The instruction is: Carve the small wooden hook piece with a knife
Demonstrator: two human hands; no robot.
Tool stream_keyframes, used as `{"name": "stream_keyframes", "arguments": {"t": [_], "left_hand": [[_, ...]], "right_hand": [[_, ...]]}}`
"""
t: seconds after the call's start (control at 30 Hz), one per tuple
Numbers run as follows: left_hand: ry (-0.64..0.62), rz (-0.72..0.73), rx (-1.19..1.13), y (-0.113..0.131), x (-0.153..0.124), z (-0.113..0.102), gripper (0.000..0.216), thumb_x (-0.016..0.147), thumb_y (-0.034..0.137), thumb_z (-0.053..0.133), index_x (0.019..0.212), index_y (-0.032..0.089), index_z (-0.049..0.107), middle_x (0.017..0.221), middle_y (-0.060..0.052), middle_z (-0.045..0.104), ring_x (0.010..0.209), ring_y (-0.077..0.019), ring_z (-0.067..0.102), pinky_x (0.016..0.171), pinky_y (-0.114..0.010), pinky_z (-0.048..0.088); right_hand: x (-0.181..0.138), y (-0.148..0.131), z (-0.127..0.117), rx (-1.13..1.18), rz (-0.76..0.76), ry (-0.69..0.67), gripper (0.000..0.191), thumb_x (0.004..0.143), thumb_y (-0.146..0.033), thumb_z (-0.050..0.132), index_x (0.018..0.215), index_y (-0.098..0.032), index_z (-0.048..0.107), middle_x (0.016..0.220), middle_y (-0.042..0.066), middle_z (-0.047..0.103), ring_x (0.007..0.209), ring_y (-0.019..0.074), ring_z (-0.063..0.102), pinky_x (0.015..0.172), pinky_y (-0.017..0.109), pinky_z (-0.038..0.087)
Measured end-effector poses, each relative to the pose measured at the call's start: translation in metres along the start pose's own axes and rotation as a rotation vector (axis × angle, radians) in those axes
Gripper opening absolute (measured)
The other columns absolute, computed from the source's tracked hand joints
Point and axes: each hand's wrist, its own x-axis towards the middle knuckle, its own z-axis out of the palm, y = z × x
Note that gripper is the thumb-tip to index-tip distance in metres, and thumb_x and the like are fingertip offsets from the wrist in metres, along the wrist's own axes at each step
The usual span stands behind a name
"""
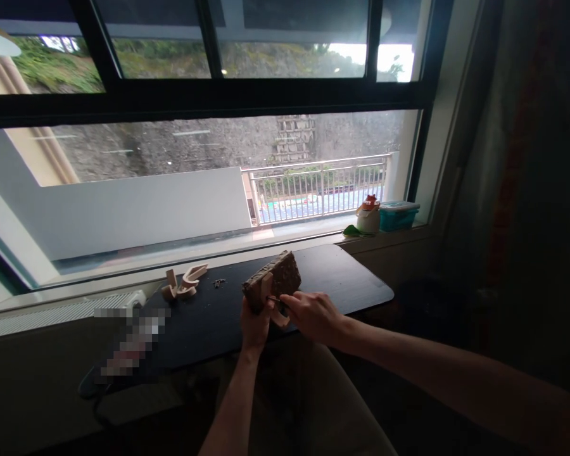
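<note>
A rough brown wooden block [285, 272] is tilted up above the table's front edge. My left hand [255, 326] is closed around its near left end, with the thumb on a pale curved wooden hook [266, 286] lying against the block's face. The hook's lower curl sticks out below. My right hand [316, 313] is closed on a thin, dark screwdriver-like tool [276, 299], whose tip points left at the hook. Fingers cover most of this tool. Several small dark screws [219, 283] lie on the black table [194, 329], beside loose wooden hooks [190, 278].
A blurred-out item [135, 345] lies on the table's left end. Along the window, a white radiator [66, 316] runs on the left. On the sill at right stand a white bottle with a red top [368, 216] and a teal box [399, 216].
</note>
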Motion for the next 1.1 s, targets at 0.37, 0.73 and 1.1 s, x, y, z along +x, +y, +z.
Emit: {"name": "stream_keyframes", "arguments": {"t": [0.37,0.73,1.1], "left_hand": [[-0.057,0.012,-0.053,0.002,0.001,-0.001,0.043,0.059,0.030,0.074,0.097,0.017,0.058,0.085,-0.002,0.067,0.077,-0.0186,0.063,0.070,-0.030,0.050],[-0.029,-0.011,-0.035,-0.002,0.002,-0.002,0.042,0.059,0.030,0.074,0.095,0.017,0.058,0.082,0.000,0.066,0.072,-0.0168,0.063,0.066,-0.028,0.049],[-0.035,0.005,-0.044,0.000,0.001,0.000,0.044,0.059,0.032,0.074,0.096,0.017,0.056,0.085,-0.002,0.065,0.075,-0.0180,0.063,0.070,-0.031,0.049]], "right_hand": [[0.002,0.005,-0.009,0.071,0.070,-0.063,0.032,0.083,-0.031,0.051,0.112,-0.020,0.059,0.084,0.005,0.066,0.074,0.0177,0.061,0.064,0.026,0.041],[0.012,0.007,0.002,0.105,-0.038,-0.001,0.023,0.083,-0.030,0.051,0.095,-0.018,0.065,0.085,0.008,0.066,0.080,0.0197,0.060,0.076,0.033,0.042],[0.015,0.014,0.020,0.284,0.245,0.023,0.033,0.089,-0.030,0.039,0.102,-0.012,0.063,0.067,0.003,0.063,0.051,0.0095,0.053,0.047,0.020,0.040]]}}
